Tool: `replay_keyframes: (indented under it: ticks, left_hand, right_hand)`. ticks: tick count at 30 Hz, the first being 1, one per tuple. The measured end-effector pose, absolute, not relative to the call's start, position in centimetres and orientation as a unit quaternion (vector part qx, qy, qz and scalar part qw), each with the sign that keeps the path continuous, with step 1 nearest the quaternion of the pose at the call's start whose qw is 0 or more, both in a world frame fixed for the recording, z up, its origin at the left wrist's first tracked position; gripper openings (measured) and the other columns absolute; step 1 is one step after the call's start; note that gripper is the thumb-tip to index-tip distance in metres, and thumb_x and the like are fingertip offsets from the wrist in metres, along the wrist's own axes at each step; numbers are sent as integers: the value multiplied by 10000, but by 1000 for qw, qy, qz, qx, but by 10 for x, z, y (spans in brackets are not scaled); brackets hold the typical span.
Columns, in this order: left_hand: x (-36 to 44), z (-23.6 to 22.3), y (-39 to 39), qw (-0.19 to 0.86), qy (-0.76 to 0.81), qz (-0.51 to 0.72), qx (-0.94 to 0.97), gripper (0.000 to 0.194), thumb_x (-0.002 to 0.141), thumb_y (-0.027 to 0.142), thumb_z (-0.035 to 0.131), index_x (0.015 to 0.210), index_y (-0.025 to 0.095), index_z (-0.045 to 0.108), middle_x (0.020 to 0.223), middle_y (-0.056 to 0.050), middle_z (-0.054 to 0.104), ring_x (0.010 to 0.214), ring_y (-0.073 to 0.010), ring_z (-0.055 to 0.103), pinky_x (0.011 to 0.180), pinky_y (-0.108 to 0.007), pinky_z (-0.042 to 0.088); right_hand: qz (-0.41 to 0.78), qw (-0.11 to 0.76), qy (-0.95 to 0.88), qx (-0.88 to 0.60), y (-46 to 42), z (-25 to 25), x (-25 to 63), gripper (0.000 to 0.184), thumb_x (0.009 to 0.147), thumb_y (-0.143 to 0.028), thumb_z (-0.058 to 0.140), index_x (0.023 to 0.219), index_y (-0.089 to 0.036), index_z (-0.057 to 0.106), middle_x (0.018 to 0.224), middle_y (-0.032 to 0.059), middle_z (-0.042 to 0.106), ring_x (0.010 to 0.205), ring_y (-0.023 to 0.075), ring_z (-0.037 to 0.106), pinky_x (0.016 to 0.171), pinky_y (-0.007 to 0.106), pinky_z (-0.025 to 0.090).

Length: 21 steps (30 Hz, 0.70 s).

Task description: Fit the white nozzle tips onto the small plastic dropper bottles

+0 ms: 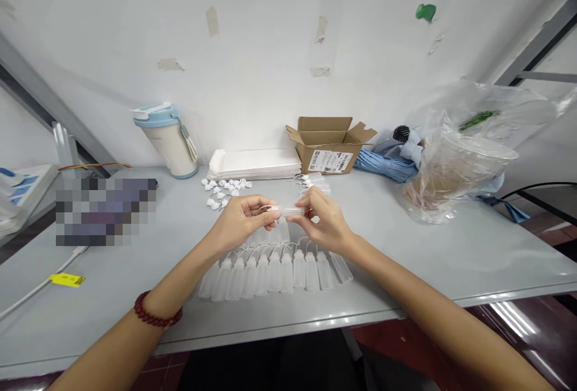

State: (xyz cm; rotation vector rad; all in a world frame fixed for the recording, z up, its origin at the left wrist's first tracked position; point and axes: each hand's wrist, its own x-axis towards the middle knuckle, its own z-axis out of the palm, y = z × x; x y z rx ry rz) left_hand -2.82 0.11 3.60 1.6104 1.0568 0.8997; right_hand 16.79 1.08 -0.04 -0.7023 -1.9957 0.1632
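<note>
Two bare hands of yours meet near the centre of the frame, holding one small translucent bottle [292, 212] that lies sideways between them, above the grey table [396, 246]. Your left hand [246, 219] pinches its white top end between thumb and fingers, by a thin white tube; your right hand [322, 219] pinches the clear body from the other side. A dark red bracelet [157, 313] circles your left wrist.

Below your hands, at the lower centre, a row of similar bottles [274, 274] lies side by side, their thin tubes bending upward, with more bottles partly hidden behind your fingers. Just above your left hand lie loose white caps [225, 186], and a few more tubed pieces [315, 181] lie above your right.

Behind these, against the wall [265, 30], you have a flat white stack [255, 163] beside an open cardboard box [327, 153]. At the upper left of the table stands a cream tumbler [169, 147] with a blue lid; farther left lies a pixelated object [108, 213] by a white cable [33, 295] with a yellow tag [67, 280]. Blue cloth [390, 165] and a clear plastic bag [460, 168] sit at the right.
</note>
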Motion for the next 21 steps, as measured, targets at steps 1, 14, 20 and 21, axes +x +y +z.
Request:
replay_keyframes:
  ticks: [1, 14, 20, 21]
  left_hand:
    - [-29, 36, 2, 487, 431, 370, 664, 244, 754, 374, 655, 813, 137, 655, 687, -24, 649, 650, -146, 610, 623, -268, 522]
    - [-34, 31, 5, 522, 446, 295, 665, 454, 851, 503, 486, 605, 137, 592, 644, -29, 603, 495, -103, 536, 508, -241, 463]
    - [-33, 35, 1, 495, 432, 310, 687, 405, 817, 489, 548, 590, 154, 549, 591, 9, 570, 505, -99, 538, 551, -238, 472]
    - [-32, 35, 1, 493, 428, 312, 690, 397, 814, 487, 551, 593, 157, 546, 569, 18, 554, 506, -101, 540, 561, -241, 477]
  right_hand:
    - [67, 491, -820, -286, 11, 0, 168, 161, 823, -244, 617, 805, -188, 467, 720, 6, 446, 588, 119, 440, 465, 223, 412]
    - [-2, 481, -839, -253, 11, -2, 168, 93, 876, -244, 545, 895, -182, 478, 810, 53, 523, 555, 107, 458, 492, 244, 440]
    - [-49, 439, -857, -265, 12, -3, 170, 139, 915, -230, 454, 1023, -178, 526, 720, 44, 556, 591, 147, 509, 540, 257, 424]
    - [-53, 428, -861, -269, 12, -3, 170, 157, 922, -235, 437, 1028, -176, 535, 714, 47, 557, 592, 151, 512, 537, 258, 416]
